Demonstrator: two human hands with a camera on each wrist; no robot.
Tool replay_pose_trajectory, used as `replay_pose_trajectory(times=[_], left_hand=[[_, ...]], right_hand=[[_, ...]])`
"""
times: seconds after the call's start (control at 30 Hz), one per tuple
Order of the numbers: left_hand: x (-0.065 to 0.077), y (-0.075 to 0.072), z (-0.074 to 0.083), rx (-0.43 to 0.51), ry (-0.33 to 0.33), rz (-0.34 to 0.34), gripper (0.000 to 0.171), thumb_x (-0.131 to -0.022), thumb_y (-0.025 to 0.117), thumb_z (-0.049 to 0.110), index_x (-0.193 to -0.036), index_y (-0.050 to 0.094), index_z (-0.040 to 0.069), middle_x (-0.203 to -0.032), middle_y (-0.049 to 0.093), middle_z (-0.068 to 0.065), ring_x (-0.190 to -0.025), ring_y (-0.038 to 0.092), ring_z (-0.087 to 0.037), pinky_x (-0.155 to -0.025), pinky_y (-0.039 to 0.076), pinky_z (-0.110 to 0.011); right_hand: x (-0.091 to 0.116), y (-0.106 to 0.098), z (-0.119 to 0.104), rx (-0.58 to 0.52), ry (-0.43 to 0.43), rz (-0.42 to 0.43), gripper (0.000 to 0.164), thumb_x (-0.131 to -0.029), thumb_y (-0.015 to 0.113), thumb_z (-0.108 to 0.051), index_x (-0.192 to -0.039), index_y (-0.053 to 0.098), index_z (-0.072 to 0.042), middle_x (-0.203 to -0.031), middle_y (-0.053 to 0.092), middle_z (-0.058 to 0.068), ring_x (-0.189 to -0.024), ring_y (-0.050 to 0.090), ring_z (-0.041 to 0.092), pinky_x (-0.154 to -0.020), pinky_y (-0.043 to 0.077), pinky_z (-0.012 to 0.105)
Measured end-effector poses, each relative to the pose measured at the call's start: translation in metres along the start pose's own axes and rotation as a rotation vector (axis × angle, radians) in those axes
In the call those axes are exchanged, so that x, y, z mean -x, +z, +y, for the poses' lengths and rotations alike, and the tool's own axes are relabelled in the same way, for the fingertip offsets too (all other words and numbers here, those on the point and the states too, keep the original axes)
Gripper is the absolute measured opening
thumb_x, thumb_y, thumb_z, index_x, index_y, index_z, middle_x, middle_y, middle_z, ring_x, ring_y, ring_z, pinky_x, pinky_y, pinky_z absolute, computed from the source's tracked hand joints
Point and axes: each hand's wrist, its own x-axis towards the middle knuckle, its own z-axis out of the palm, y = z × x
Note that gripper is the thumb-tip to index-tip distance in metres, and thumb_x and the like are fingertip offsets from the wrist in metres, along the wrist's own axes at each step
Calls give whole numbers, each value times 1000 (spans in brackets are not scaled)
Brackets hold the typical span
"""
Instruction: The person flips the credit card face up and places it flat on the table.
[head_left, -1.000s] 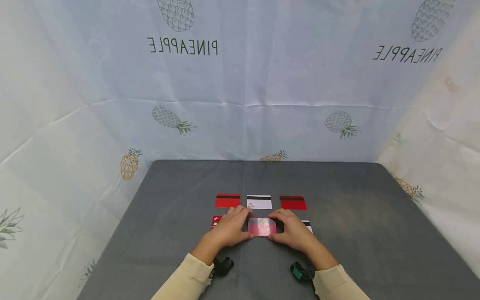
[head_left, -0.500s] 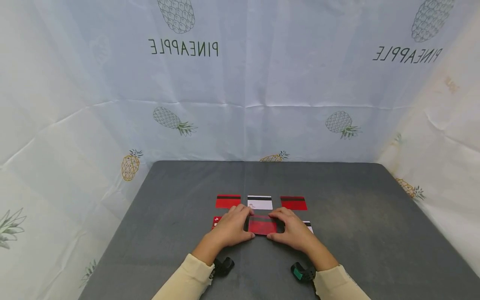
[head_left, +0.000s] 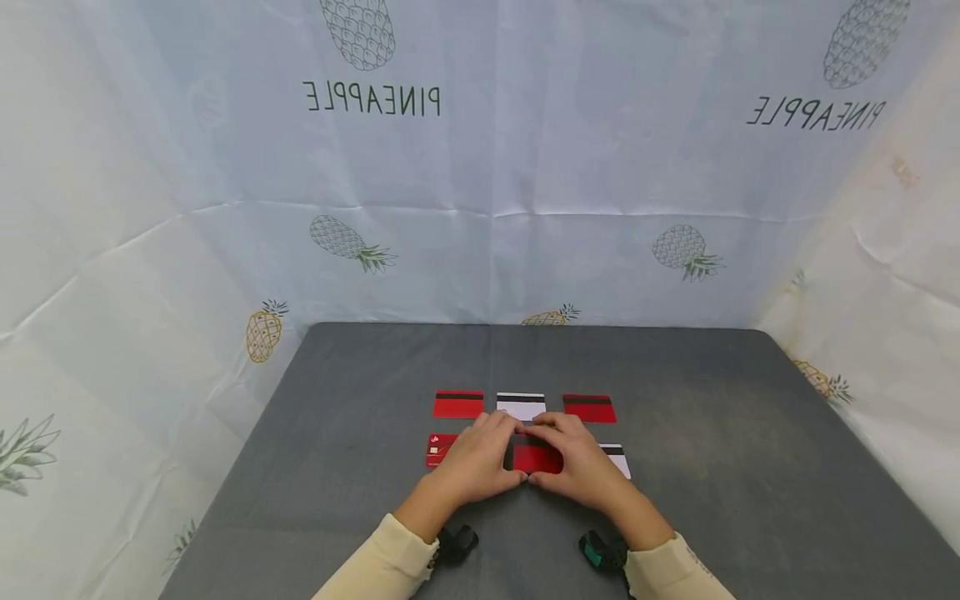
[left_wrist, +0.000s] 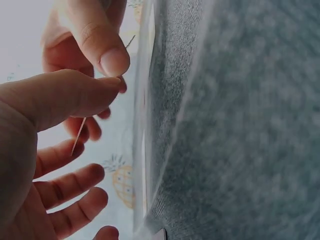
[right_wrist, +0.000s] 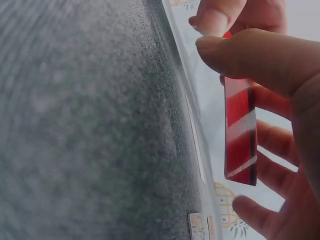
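Both hands hold one red bank card with a dark stripe, raised over the grey table. My left hand pinches it near its left end, thumb at the near edge and fingers at the far edge. My right hand grips it the same way further right, covering its right end. The thumb tips meet at the near edge. In the right wrist view, the red card hangs in front of the right fingers; the left wrist view shows the card almost edge-on.
Behind the hands lie a red card, a white card and a dark red card in a row. A red chip card and a white card lie partly hidden beside the hands. A pineapple-print curtain surrounds the table.
The red card first tilted, losing its bright glare, then shifted right relative to the left hand's start. My left hand slid right until its fingertips met those of my right hand.
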Motion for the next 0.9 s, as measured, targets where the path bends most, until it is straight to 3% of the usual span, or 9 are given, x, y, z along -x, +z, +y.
replay_pose_trajectory(times=[0.13, 0.3, 0.43, 0.73, 0.9], left_hand=[[-1, -2, 0, -6, -7, 13, 55, -78, 79, 41, -122, 56, 18, -118, 58, 3, -100, 51, -13, -85, 52, -32], [-1, -2, -1, 3, 3, 27, 58, -78, 79, 42, -124, 55, 17, -121, 57, 3, -103, 51, -12, -86, 52, -31], [-1, -4, -1, 51, -3, 23, 65, -77, 80, 45, -128, 52, 18, -126, 56, 3, -107, 52, -13, -91, 52, -35], [-1, -3, -4, 80, -14, -1, 70, -74, 83, 44, -130, 51, 18, -128, 55, 1, -110, 53, -15, -94, 52, -38], [-2, 0, -5, 93, -14, -23, 70, -73, 83, 44, -130, 52, 18, -127, 55, 1, -107, 51, -14, -90, 52, -36]], right_hand=[[0, 0, 1, 60, -10, 47, 62, -72, 87, -37, -129, 65, -25, -133, 54, 1, -114, 48, 24, -89, 42, 50], [-1, -2, -1, 84, 18, 49, 63, -71, 87, -36, -129, 64, -28, -131, 55, -2, -112, 52, 20, -84, 40, 48], [-1, -3, -2, -1, 48, 51, 61, -71, 88, -28, -127, 65, -25, -127, 57, -4, -114, 55, 16, -86, 40, 47], [-1, -2, 1, -252, 4, 72, 60, -72, 87, -10, -126, 63, -15, -128, 56, 2, -84, 64, 14, -79, 57, 34], [-1, -2, 2, -357, -14, 63, 61, -72, 87, -8, -127, 62, -13, -129, 55, 3, -90, 69, 22, -83, 57, 41]])
